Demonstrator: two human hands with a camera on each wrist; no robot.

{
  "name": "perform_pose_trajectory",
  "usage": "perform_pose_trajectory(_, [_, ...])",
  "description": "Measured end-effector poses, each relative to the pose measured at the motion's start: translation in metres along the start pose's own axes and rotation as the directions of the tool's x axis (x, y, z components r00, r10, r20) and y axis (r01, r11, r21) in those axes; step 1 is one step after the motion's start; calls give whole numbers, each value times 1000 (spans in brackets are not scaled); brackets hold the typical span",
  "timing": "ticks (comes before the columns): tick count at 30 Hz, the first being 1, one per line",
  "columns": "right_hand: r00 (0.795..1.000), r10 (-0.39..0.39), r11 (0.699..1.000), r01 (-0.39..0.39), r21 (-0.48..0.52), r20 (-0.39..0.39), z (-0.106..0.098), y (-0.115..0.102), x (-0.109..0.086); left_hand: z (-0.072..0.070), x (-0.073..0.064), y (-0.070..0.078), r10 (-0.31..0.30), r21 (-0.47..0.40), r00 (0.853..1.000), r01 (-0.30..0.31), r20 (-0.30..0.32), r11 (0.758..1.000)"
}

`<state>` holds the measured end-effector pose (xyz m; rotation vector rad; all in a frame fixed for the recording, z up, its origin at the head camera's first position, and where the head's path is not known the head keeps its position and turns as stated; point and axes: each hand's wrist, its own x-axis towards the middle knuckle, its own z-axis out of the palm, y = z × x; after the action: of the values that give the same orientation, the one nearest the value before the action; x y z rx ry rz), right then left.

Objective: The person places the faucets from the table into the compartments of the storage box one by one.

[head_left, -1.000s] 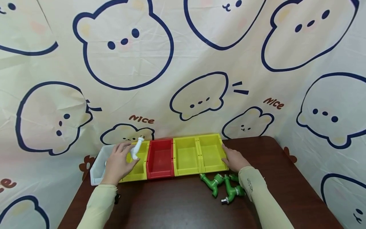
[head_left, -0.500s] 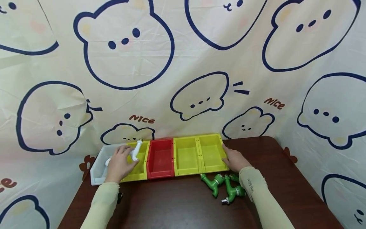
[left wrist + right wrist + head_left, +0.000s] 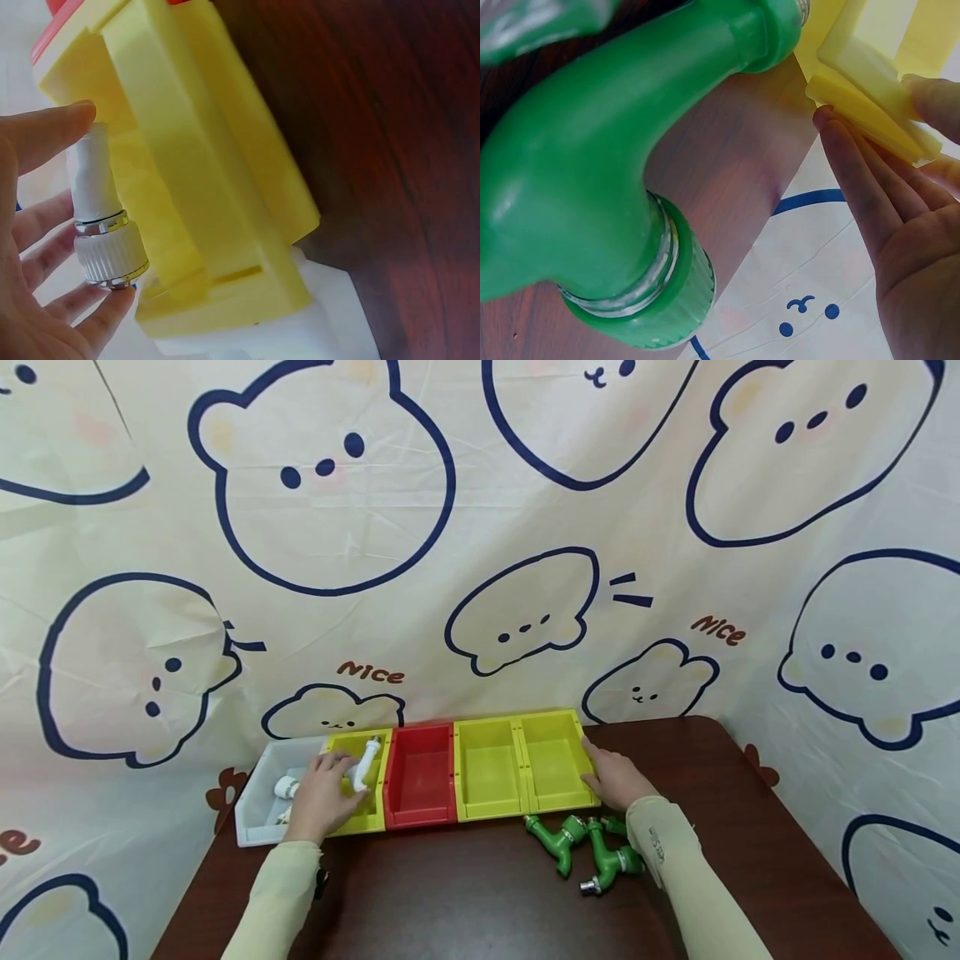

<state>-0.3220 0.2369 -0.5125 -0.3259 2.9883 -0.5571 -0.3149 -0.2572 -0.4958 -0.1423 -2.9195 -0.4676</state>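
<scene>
My left hand (image 3: 321,800) holds a white plastic tap (image 3: 366,765) low over the left yellow bin (image 3: 380,777). In the left wrist view the thumb is at one end of the tap (image 3: 96,180), and fingertips are by its ribbed collar. The spout tilts upward in the head view. My right hand (image 3: 619,778) grips the outer side wall of the rightmost yellow bin (image 3: 558,762), with the thumb on one side of the wall and the fingers on the other, as the right wrist view shows.
A white bin (image 3: 255,814) at the row's left end holds white fittings (image 3: 286,787), partly behind my left hand. A red bin (image 3: 422,777) and another yellow bin (image 3: 489,768) stand between. Green taps (image 3: 558,842) lie on the brown table (image 3: 450,902) by my right forearm.
My left hand has moved down and slightly right with the white tap, lower over the left yellow bin. More of the white bin's contents shows. My right hand has stayed put.
</scene>
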Motion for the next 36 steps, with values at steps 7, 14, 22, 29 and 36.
perform_pose_trajectory(7, [1000,13,1000,-13,14,11,-6,-5,-4,8,1,-2,29,27,1000,-30,12,999])
perform_pose_trajectory(14, [1000,11,1000,-11,5,10,-5,-4,-4,13,3,0,31,63,999,-33,28,997])
perform_pose_trajectory(22, [1000,12,1000,-12,5,5,-3,-3,-2,18,5,2,46,97,998,-50,40,994])
perform_pose_trajectory(29, [1000,7,1000,-7,5,-4,-3,-3,-2,20,7,8,3,108,998,-11,67,994])
perform_pose_trajectory(36, [1000,5,1000,-6,7,7,-4,-4,-2,26,9,8,-47,82,992,37,121,996])
